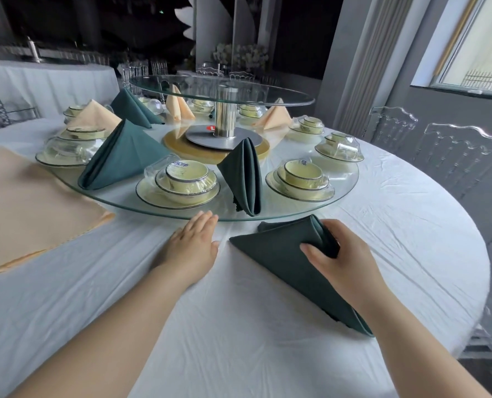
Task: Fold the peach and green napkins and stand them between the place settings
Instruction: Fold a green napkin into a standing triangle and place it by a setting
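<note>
White tablecloth (239, 326) lies under your hands. Your right hand (345, 262) curls over the thick far end of the folded green napkin (273, 254), pinching its layers. The napkin lies flat just before the glass turntable (282, 208), its long axis running far-left to near-right and its tip pointing near-right. Your left hand (193, 242) rests flat beside it, fingers straight.

The tablecloth (267, 326) is creased matt white cloth, the green napkin (270, 254) and peach napkin (29, 214) are matt woven cloth, the turntable (290, 209) is clear glossy glass on a polished metal post (224, 116), the bowls (186, 179) are glazed under shiny clear film, and the chairs (454, 156) look like clear plastic.
</note>
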{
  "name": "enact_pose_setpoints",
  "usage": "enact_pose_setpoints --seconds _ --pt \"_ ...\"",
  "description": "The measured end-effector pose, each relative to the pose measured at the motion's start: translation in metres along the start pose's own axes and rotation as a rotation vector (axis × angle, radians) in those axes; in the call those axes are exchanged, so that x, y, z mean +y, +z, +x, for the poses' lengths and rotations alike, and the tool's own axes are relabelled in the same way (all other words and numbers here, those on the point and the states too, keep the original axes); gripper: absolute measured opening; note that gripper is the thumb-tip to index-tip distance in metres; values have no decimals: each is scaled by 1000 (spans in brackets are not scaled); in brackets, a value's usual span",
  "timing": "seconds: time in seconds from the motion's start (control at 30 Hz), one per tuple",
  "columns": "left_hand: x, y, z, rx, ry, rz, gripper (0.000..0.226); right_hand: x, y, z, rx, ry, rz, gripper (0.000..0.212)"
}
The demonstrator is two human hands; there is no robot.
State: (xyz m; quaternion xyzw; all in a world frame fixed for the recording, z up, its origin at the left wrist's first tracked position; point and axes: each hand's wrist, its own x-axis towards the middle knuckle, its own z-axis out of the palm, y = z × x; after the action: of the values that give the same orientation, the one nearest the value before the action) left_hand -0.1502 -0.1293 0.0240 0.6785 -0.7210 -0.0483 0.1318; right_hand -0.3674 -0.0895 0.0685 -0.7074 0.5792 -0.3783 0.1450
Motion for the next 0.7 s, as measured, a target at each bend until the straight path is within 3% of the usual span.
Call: enact_pose_setpoints --seconds 0.33,0.53,0.6,0.7 --pt "-25 -3 1 31 -196 -20 49 4 -2 -3 51 44 -30 25" --pt "-33 -5 -5 69 -308 125 53 5 1 -5 42 34 -44 29" --pt "-26 -6 -5 143 -243 156 54 4 2 -4 36 32 -68 32" --pt "-13 -2 -7 266 57 113 56 3 3 -5 38 25 -100 33"
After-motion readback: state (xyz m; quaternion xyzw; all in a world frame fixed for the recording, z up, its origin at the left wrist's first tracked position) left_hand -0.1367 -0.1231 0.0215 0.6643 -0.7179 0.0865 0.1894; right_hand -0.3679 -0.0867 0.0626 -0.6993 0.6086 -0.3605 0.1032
